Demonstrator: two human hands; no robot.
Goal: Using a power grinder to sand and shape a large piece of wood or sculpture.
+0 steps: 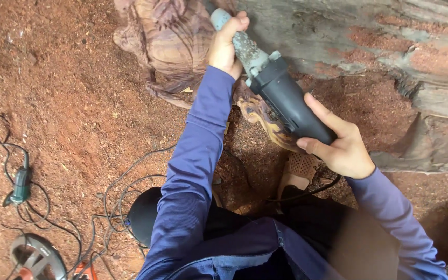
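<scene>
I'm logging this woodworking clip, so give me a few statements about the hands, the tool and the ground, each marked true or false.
1. Both hands grip one power tool. True.
2. The left hand holds the tool's dusty side handle. True.
3. The right hand rests on the ground. False: it holds the tool's dark body.
4. The ground is bare concrete. False: reddish sawdust covers it.
5. Cables lie on the sawdust. True.
</scene>
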